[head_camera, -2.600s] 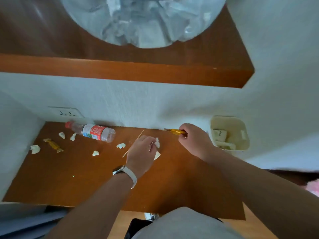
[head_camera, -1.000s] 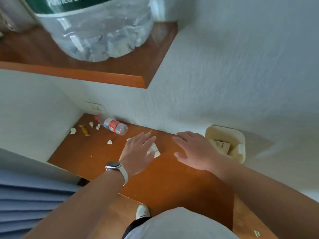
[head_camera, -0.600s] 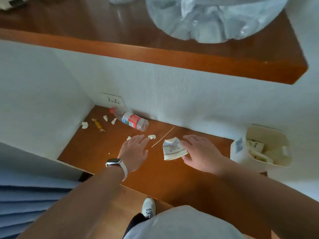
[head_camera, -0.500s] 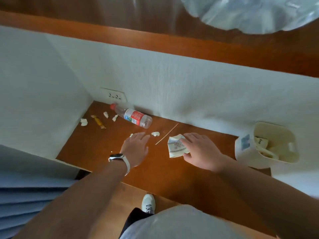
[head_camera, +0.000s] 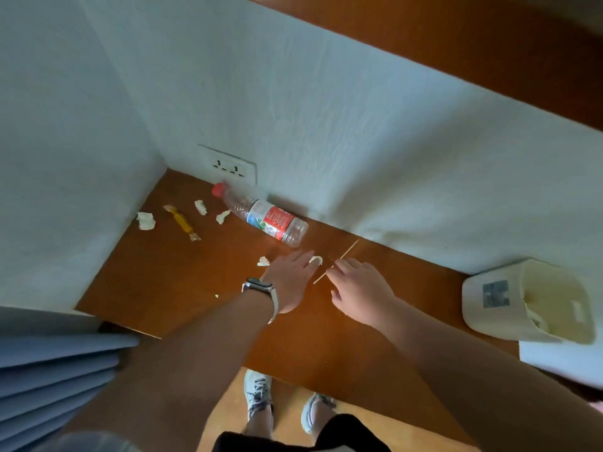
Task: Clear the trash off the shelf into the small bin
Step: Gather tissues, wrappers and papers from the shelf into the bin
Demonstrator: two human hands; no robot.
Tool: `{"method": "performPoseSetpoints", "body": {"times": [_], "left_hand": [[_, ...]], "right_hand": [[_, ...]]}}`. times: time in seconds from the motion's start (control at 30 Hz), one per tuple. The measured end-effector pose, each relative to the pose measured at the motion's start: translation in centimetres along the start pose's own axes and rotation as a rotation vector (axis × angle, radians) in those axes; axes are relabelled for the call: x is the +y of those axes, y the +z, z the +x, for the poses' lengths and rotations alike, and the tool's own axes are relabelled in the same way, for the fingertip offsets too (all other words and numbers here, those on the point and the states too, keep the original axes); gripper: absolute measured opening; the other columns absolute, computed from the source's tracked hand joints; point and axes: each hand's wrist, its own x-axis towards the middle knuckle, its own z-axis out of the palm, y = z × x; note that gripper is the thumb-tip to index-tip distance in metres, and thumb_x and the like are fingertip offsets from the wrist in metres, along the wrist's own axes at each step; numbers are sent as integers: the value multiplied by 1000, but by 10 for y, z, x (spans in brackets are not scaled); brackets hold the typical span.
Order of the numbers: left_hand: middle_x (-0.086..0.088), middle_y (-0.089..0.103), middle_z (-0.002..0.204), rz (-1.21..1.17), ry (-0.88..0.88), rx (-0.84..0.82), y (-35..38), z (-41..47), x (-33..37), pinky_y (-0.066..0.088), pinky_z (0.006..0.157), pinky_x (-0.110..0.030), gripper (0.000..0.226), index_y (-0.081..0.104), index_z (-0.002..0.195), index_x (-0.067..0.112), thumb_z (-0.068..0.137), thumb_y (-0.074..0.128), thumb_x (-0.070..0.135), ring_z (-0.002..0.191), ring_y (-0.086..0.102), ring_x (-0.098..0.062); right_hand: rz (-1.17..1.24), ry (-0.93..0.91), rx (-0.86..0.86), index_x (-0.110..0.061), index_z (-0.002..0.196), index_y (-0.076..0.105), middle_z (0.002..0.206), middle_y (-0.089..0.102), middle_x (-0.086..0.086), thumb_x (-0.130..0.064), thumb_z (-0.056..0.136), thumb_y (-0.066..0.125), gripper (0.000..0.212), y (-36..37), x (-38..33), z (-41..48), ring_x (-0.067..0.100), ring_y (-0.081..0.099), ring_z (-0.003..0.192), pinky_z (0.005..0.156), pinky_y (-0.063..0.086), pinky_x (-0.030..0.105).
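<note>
Both hands flat, grips apart, mid-shelf (head_camera: 169,282): left hand (head_camera: 288,282) beside paper scrap (head_camera: 316,260); right hand (head_camera: 360,288) fingertips touching wooden stick (head_camera: 342,256) (bin (head_camera: 496,308) at right edge).

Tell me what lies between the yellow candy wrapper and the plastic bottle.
In the head view, two crumpled paper scraps lie on the shelf between the candy wrapper and the bottle.

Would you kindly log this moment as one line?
left hand: flat by paper scrap | right hand: fingertips on wooden stick | bottle: lying | bin: right
</note>
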Motion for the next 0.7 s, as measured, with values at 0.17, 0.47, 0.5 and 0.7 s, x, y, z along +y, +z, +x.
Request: {"method": "performPoseSetpoints", "body": {"times": [0.17,0.47,0.5,0.7], "left_hand": [[-4,29,157,92,122,36,11,6,-11,28,116,-44,69,21,153,18,93,52,5,144,25,-26],[1,53,132,-48,115,188,15,14,-14,38,100,-37,33,46,130,20,97,49,15,117,49,-22],[1,56,125,-56,125,214,16,14,-15,39,97,-36,27,49,124,21,98,48,18,112,51,-21],[2,65,100,-108,127,292,25,10,-18,45,79,-30,13,59,106,20,100,48,24,89,55,-18]], "right_hand": [[-68,-44,-43,-13,129,52,117,59,4,-21,93,52,38,7,-1,34,23,57,106,87,49,39],[-68,-75,-89,-11,107,66,102,61,6,-6,88,55,23,19,1,50,24,59,87,74,53,38],[-76,-95,-90,-11,108,66,103,62,6,-6,89,53,23,19,1,50,23,59,88,75,53,38],[-159,-209,-108,-13,107,63,101,62,4,-8,91,51,21,24,4,50,20,57,86,72,51,36]]}}
